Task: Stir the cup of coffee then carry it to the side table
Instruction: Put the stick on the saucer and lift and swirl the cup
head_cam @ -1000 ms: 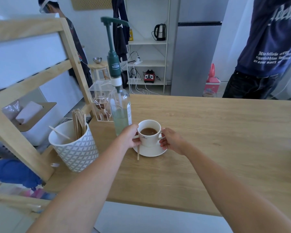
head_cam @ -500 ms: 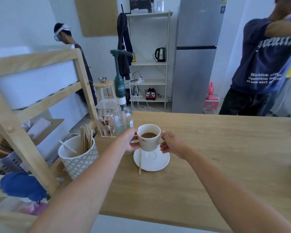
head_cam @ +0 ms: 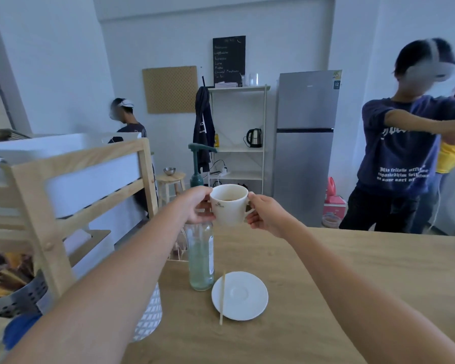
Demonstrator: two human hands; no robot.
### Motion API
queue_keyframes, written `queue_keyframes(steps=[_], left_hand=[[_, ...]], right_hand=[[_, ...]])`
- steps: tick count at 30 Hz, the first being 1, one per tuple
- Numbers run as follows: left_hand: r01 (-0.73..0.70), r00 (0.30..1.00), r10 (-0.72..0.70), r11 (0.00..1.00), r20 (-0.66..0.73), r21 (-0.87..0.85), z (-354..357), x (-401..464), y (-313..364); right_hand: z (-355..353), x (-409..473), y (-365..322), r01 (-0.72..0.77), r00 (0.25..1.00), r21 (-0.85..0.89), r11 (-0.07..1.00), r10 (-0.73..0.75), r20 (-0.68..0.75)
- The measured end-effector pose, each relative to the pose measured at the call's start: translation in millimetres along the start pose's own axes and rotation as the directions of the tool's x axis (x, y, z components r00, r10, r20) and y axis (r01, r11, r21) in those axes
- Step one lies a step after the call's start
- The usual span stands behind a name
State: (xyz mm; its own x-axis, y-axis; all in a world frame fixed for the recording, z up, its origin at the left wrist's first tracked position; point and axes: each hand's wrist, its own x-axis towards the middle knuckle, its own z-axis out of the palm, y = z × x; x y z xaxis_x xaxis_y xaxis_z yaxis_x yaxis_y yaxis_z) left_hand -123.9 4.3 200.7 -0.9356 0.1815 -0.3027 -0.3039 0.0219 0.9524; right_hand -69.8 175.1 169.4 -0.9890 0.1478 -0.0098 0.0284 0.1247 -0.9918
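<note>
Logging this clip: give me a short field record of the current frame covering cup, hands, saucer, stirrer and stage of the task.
cup: white cup, coffee inside, held in the air above the table
left hand: left hand gripping the cup's left side
right hand: right hand at the handle side
saucer: saucer bare, left on the table
stirrer: wooden stirrer lying across the saucer's left edge
nearby: pump bottle beside the saucer
stage: cup lifted, carry under way, side table not identified
</note>
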Motion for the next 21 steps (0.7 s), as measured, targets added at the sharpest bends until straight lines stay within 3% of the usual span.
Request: queue_keyframes(steps=[8, 11, 16, 21], left_hand=[[-0.068, 0.997, 0.070, 0.996, -0.036, 0.066, 0, -12, 41], [-0.085, 0.994, 0.097, 0.967, -0.043, 0.238, -5, -12, 51], [-0.133, 0.964, 0.242, 0.799, -0.111, 0.587, -24, -22, 91], [-0.193, 0.819, 0.556, 0.501, -0.143, 0.844, -29, -29, 137]], right_hand=[[2, 0, -50, 0.031, 0.999, -0.015, 0.999, -0.031, -0.032], [4, 2, -57, 0.023, 0.999, -0.015, 1.000, -0.024, -0.035], [4, 5, -63, 0.022, 0.999, 0.005, 1.000, -0.022, -0.036], [1, 11, -67, 0.025, 0.998, -0.002, 1.000, -0.025, -0.051]])
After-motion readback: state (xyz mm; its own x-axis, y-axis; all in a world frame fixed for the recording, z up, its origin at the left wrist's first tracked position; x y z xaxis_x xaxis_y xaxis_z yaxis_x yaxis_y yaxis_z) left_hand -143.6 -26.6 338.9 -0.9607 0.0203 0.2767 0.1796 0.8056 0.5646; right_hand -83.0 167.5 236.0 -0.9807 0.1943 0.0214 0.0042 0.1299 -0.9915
